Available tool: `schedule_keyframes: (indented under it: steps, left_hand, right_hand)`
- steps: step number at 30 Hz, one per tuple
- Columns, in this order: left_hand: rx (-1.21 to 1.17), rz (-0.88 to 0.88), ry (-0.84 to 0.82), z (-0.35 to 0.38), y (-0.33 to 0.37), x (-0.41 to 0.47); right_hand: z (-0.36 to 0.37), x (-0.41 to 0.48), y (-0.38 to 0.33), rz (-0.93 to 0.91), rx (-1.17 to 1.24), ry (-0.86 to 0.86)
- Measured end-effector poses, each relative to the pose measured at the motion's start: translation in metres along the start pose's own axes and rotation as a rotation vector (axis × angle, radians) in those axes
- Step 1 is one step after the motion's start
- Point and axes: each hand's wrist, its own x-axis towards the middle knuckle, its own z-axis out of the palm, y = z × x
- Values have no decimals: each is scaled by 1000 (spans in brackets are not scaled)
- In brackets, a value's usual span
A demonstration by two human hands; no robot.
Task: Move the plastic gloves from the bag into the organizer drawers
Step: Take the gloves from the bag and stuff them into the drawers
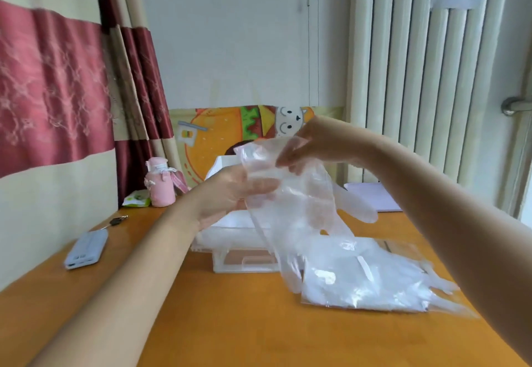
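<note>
Left hand (227,194) and right hand (312,143) each pinch the limp gloves (290,205); film trailing below them could drag the bag (374,283) or miss the organizer drawer (244,261) under the left hand

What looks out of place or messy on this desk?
Nothing looks damaged. The only untidy bit: glove fingers poke out of the bag at its right end onto the table. The left hand and right hand hold one glove above the organizer.
</note>
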Motion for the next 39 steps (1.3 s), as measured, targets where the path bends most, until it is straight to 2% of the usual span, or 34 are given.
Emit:
schedule_keyframes:
  steps: [3, 6, 10, 12, 18, 23, 29, 35, 39]
  left_hand:
    - [-266, -40, -1, -10, -20, -10]
    - [-378, -33, 71, -17, -25, -16]
    - [-630, -62, 273, -38, -22, -19]
    - [-668, -76, 371, -56, -25, -22]
    - [-201, -163, 533, -86, -29, -18]
    - [214, -283, 464, -77, -32, 0]
    - [641, -218, 368, -63, -43, 27]
    - [886, -201, 369, -60, -47, 40]
    - [1164, -221, 451, -58, -43, 39]
  right_hand:
    - [5, 16, -17, 33, 195, 113]
    - [8, 30, -36, 83, 398, 214]
    - [13, 41, -46, 92, 507, 273]
    - [16, 44, -40, 112, 509, 272]
    - [41, 42, -8, 210, 371, 151]
    - [56, 32, 16, 235, 152, 129]
    - [74, 25, 32, 278, -162, 145]
    - [92, 26, 44, 298, -362, 182]
    - [95, 26, 45, 324, -506, 126]
